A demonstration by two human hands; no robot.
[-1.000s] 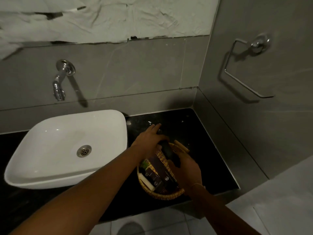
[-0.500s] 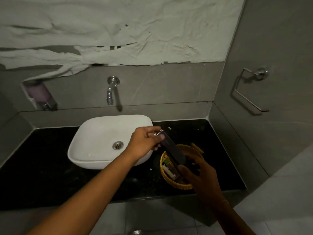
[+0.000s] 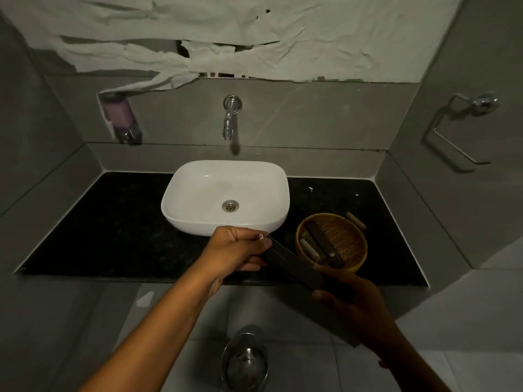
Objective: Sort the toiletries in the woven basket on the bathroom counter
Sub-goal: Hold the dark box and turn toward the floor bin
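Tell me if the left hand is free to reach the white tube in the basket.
Probably not yet. The left hand is gripping one end of the dark box, which the right hand holds too. The white tube lies uncovered in the basket, so nothing else blocks it.

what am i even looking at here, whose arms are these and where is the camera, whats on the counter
There is no machine here: a person wears a wide-angle camera on their head, so you look down along their own two bare arms. The left hand and the right hand hold a long dark flat packet between them, one at each end. On the black counter sits a white basin and, to its right, a round woven basket with a few more toiletry packets lying inside. A tap juts from the wall above the basin.
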